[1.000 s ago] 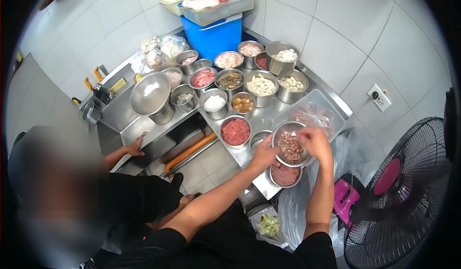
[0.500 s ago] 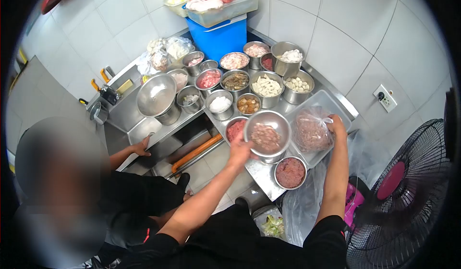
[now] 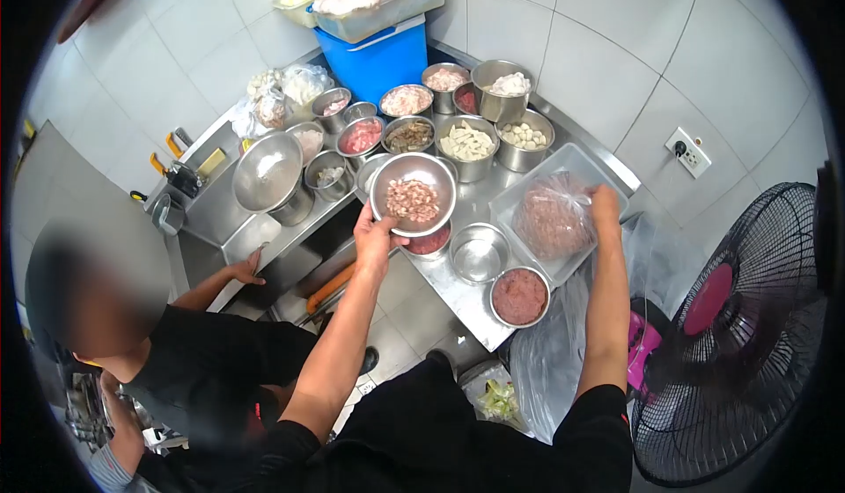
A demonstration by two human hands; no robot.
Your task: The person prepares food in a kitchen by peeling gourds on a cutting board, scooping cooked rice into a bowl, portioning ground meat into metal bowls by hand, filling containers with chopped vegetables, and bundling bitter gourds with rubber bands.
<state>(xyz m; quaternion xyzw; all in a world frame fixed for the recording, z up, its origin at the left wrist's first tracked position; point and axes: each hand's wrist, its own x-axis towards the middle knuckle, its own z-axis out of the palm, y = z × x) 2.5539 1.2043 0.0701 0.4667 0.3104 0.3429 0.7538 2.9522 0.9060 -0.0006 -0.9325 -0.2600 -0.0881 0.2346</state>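
Note:
My left hand (image 3: pixel 377 238) grips the rim of a steel bowl (image 3: pixel 444 183) with small chopped pink meat pieces (image 3: pixel 412 201) in it. The bowl is held above the pots and partly covers a pot of red minced meat (image 3: pixel 429 245). My right hand (image 3: pixel 606 207) is closed on the gathered top of a clear plastic bag (image 3: pixel 554 220) of minced meat. That bag rests in a translucent plastic tray (image 3: pixel 526 187). Between bowl and tray stands a bare steel pot (image 3: pixel 480 255), and in front of it is a pot of pinkish minced meat (image 3: pixel 519 298).
Several steel pots of ingredients, including sliced white pieces (image 3: pixel 466 141) and white balls (image 3: pixel 523 136), fill the counter behind. A blue box (image 3: pixel 374 62) stands at the back. A co-worker's hand (image 3: pixel 247 268) touches the sink edge at left. A fan (image 3: pixel 731 334) stands right.
My left hand has moved the bowl leftward, uncovering the bare steel pot. My right hand stays on the bag's top. The view has shifted slightly.

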